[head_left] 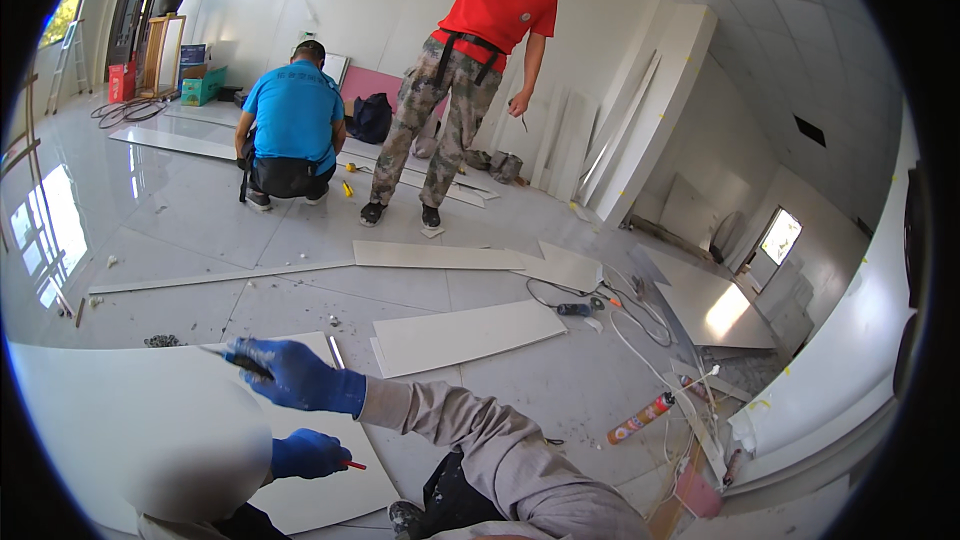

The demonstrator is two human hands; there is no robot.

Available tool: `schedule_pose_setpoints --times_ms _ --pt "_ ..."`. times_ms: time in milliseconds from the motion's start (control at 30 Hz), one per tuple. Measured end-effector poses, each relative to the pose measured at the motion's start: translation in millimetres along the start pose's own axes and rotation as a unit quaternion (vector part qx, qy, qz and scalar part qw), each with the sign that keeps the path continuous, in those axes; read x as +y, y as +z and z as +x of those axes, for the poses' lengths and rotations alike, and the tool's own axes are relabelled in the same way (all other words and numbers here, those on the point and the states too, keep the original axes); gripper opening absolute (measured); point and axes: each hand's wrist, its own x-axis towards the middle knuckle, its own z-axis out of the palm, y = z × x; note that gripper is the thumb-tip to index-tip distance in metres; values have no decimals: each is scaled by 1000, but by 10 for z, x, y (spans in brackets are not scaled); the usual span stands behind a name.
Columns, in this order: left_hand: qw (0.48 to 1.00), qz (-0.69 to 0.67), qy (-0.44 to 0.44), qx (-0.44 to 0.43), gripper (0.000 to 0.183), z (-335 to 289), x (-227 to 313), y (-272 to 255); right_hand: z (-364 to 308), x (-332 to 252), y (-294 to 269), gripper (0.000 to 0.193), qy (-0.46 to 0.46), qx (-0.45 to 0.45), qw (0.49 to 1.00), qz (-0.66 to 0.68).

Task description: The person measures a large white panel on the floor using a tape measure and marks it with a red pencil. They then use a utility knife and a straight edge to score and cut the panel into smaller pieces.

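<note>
My right hand [305, 377], in a blue glove, is raised over the large white panel [350, 500] on the floor. Its fingers close round a dark-handled utility knife [250, 364], the thin tip pointing left. Lower down, my left hand [308, 454], also gloved in blue, is closed over the panel with a thin red pencil-like tool [354, 465] sticking out to the right. A blurred round patch hides most of my left forearm and part of the panel. Just beyond my right wrist, a narrow metal strip [336, 352] lies by the panel's edge.
Cut white panels [470, 337] lie ahead, with a power tool [573, 309] and cables beyond. A spray-foam can [640, 418] rests at right. One person in red [495, 5] stands ahead; another in blue [295, 115] squats farther left. A yellow tool [347, 188] lies between them.
</note>
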Motion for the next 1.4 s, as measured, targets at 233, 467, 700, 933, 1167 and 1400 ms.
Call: schedule_pose_setpoints --times_ms 233,467,700,933,1167,1400 --pt "999 -47 12 1 24 -26 -2 -75 -195 -9 199 48 12 -38 999 1" --pt "802 549 206 113 19 57 -316 447 -229 -51 252 48 6 -56 998 -11" --pt "806 548 195 111 24 172 -462 679 -251 -58 240 48 -3 -52 999 -8" --pt "783 581 199 95 25 15 -265 460 -267 -77 254 48 -16 -46 999 -17" --pt "828 519 186 99 25 -67 -191 490 -289 -68 269 50 -13 -53 998 -35" --pt "860 471 170 101 24 -140 -87 499 -312 -54 342 52 -21 -47 998 -34"
